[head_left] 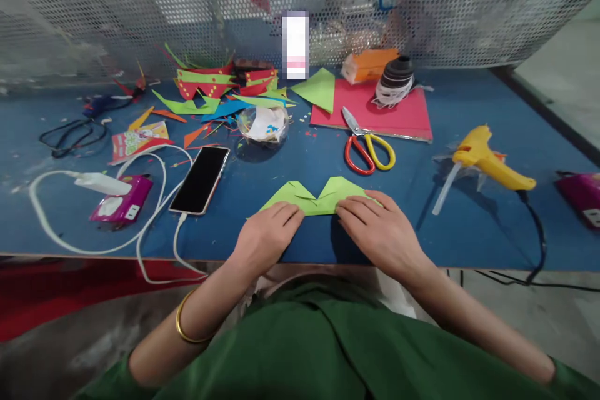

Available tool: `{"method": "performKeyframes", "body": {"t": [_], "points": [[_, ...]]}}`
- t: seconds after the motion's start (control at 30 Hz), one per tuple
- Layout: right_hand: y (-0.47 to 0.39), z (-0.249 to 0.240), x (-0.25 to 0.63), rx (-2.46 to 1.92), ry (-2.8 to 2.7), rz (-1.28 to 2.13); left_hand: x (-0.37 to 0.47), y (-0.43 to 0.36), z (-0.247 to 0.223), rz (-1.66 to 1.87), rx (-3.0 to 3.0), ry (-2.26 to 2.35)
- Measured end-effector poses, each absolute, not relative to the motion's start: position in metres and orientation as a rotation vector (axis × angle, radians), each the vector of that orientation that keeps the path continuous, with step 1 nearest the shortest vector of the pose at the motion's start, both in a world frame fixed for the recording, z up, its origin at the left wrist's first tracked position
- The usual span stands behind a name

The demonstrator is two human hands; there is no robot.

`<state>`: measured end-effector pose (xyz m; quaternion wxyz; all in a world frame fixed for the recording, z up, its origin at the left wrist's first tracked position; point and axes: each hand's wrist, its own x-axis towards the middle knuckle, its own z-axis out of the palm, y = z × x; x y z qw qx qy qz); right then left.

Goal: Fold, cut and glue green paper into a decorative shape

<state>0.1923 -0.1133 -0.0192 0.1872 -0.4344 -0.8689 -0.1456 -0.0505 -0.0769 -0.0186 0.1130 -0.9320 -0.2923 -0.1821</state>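
A light green folded paper (315, 201) lies near the front edge of the blue table, with a notch in the middle of its far side. My left hand (270, 232) rests on its left end, fingers together and pressing the paper. On the right end lies my right hand (375, 230), its fingers also close together and the thumb on the paper's far edge. Both hands cover the ends of the paper. Just beyond it are scissors (360, 132) with one red and one yellow handle, their blades pointing away.
Left of my hands lie a phone (200, 180) with a white cable and a purple socket block (122, 199). Paper masks (205, 84), a bowl (263, 125) and a red sheet stack (375, 115) stand farther back. At right is a yellow glue gun (492, 162).
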Motion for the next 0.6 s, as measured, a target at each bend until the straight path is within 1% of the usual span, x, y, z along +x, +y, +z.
{"method": "performKeyframes", "body": {"t": [0.13,0.3,0.43,0.6], "points": [[-0.104,-0.014,0.189,-1.123,-2.544,-0.478,-0.051,-0.073,-0.017,-0.502,-2.724,-0.787],[-0.099,-0.022,0.179,-1.16,-2.504,-0.48,-0.043,-0.072,-0.018,-0.549,-2.74,-0.816],[-0.103,-0.028,0.177,-1.202,-2.397,-0.388,-0.035,-0.072,-0.019,-0.668,-2.776,-0.863],[-0.11,-0.031,0.176,-1.308,-2.273,-0.242,-0.031,-0.072,-0.021,-0.713,-2.76,-0.932]]}}
